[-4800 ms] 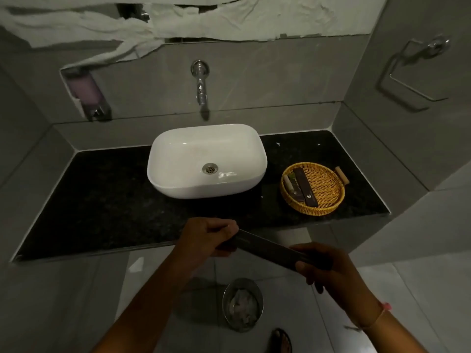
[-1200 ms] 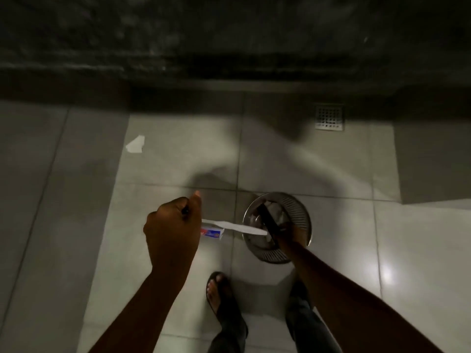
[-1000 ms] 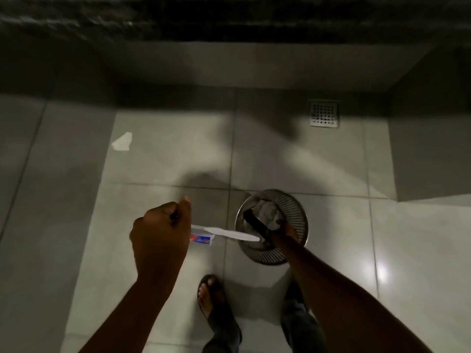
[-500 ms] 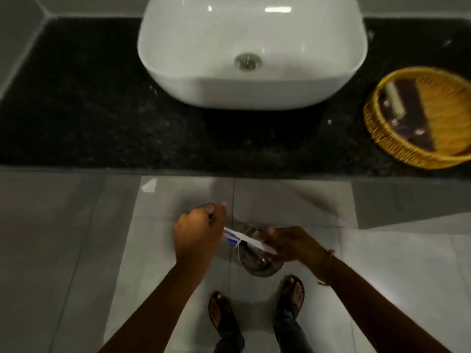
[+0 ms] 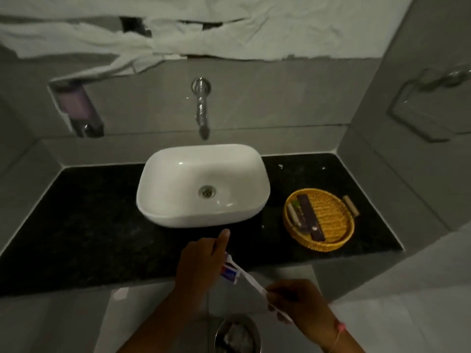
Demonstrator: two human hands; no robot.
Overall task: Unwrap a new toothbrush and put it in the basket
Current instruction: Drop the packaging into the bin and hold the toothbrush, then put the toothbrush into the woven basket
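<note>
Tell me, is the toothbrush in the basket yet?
Not yet. The toothbrush is held between both hands, left hand and right hand, away from the basket.

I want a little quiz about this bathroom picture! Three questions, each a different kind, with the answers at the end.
1. True or false: the toothbrush is already lying in the basket.
2. Which side of the sink is the basket on? A) left B) right C) in front
3. Fill in: the left hand holds the toothbrush together with a small tube of ____.

Key: 1 false, both hands hold it; the right hand grips its far end. 2 B. 3 toothpaste.
</note>
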